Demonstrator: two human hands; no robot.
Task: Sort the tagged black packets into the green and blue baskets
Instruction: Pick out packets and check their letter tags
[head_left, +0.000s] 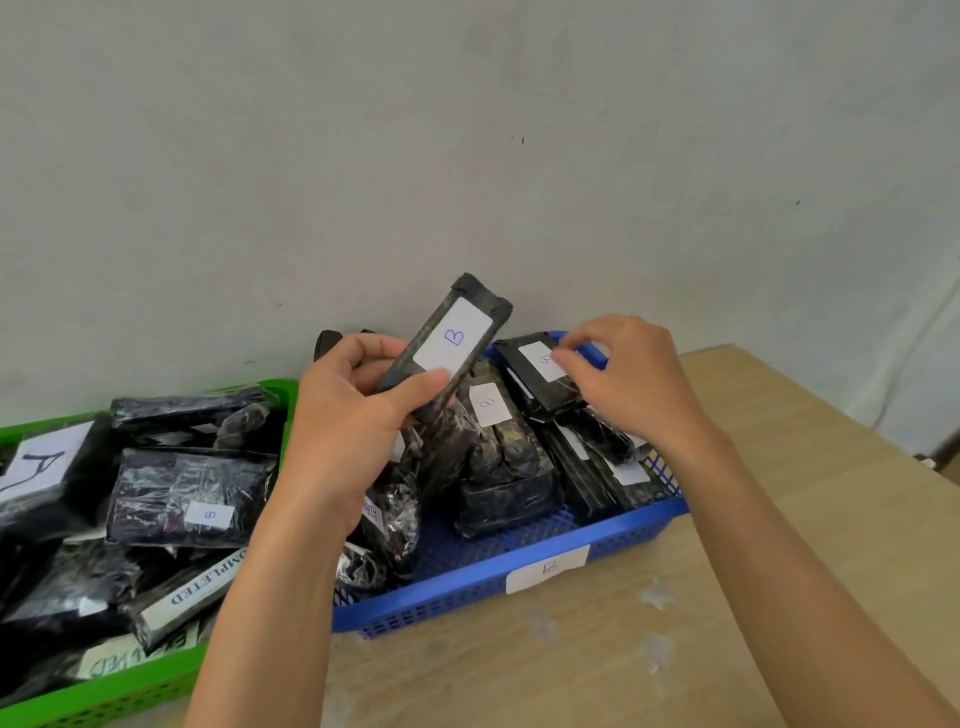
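Left grip: left hand (343, 415) wraps the lower end of a long black packet (441, 374), thumb across the front, fingers behind; firm hold, packet tilted with its top leaning far-right.
Held tag: white tag (453, 335) reads B and faces the camera.
Held packet place: in the air over the left end of the blue basket (519, 582), close to the gap beside the green basket (130, 691).
Right grip: right hand (628, 379) has curled fingertips on the tag of a far packet (535, 389) lying on the blue basket's pile; pinching or only touching, cannot tell.
Blue basket: right of centre, heaped with black packets; paper label (548, 569) on its near wall, letter unclear.
Green basket: left, heaped too; one big tag reads A, one wide packet (176, 483) has a tag that looks like an upside-down B, maybe misplaced.
Risk 1: the long packet is held by one end only and the wrap looks slick; it could slide out and land in the green basket.
Risk 2: the blue pile is high and loose; a drop on top or a tug at the far packet could tip packets over the rim.
Risk 3: upside-down tags may be misread.
Surface: light wood-grain table (675, 649), pale scuffs on the near part.
Room: plain grey-white wall (467, 130) right behind the baskets, a few dark specks.
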